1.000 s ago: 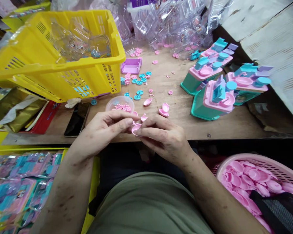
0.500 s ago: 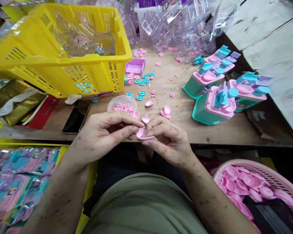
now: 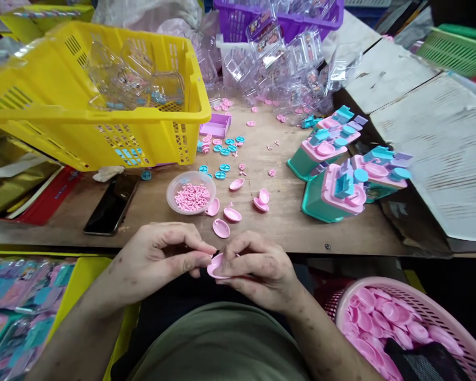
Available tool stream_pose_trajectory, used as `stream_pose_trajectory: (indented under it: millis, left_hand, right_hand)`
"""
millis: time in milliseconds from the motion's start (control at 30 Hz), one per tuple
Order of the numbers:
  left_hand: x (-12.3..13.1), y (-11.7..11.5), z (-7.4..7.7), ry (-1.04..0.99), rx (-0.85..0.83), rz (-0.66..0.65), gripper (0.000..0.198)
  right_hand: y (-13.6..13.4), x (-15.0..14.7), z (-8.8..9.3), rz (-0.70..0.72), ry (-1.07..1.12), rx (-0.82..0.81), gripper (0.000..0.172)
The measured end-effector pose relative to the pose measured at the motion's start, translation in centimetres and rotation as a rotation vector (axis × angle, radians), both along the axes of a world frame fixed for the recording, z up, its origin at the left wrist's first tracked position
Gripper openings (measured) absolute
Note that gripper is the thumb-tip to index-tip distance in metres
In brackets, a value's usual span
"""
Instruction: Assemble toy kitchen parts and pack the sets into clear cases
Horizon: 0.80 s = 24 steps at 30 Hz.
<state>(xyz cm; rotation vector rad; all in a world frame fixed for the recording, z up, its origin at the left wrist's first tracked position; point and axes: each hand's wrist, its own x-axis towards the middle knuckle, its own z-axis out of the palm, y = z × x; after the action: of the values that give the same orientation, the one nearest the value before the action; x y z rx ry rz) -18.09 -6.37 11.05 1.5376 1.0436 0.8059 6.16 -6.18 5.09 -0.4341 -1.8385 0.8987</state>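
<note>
Past the table's front edge, my right hand (image 3: 259, 267) pinches a pink oval toy sink basin (image 3: 218, 266) between thumb and fingers. My left hand (image 3: 170, 259) is closed in a pinch at the basin's left rim; whatever sits between its fingertips is too small and covered to name. Just beyond the hands, several similar toy basins lie on the wooden table, one basin (image 3: 221, 228) nearest to me and another basin (image 3: 232, 214) behind it. A clear round tub (image 3: 170, 197) of tiny pink hooked pieces (image 3: 192, 197) stands close by.
A yellow crate (image 3: 143, 132) stands at the left behind a phone (image 3: 111, 203). Assembled toy kitchen units (image 3: 325, 196) stand at the right. Clear plastic packages (image 3: 269, 58) pile up at the back. A pink basket (image 3: 404, 288) of basins sits low at the right.
The camera view has tilted up a little. Both hands have drawn back from the loose basins, which now show beyond them. The right hand still holds its basin, with the left at its rim.
</note>
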Motion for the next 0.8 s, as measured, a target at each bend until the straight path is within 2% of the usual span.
stream_pose_trajectory:
  millis: [100,200,300,433,500,600,700,800]
  left_hand:
    - [0.2,0.6,-0.5,0.002,0.019,0.130,0.013]
    - [0.3,1.5,-1.0,-0.100,0.037,0.409,0.021]
    - [0.0,2.2,-1.5,-0.145,0.083,0.566,0.023]
    - [-0.4,2.5,-1.5,-0.228,0.004,0.588,0.031]
    - [-0.5,2.5,-1.1,-0.257,-0.052,0.572,0.038]
    - [-0.5,2.3,-0.4,-0.281,-0.094,0.578,0.039]
    - [-0.4,2.3,-0.3,-0.312,-0.119,0.569,0.036]
    - [-0.1,2.4,-0.7,-0.348,-0.094,0.581,0.034]
  right_hand:
    - [1.3,0.7,0.1,-0.015,-0.056,0.040,0.008]
    - [3.6,1.6,-0.8,-0.252,-0.186,0.110,0.012]
    - [6.0,1.7,-2.6,-0.456,-0.411,0.161,0.011]
    - [7.8,1.5,-4.0,-0.430,-0.614,0.164,0.017]
    - [7.8,2.3,-3.7,-0.418,-0.606,0.156,0.029]
    - [7.2,4.7,-3.1,-0.510,-0.580,0.159,0.038]
    - [6.4,6.9,-3.4,-0.579,-0.653,0.167,0.025]
    - [5.9,7.7,-3.8,-0.640,-0.646,0.185,0.013]
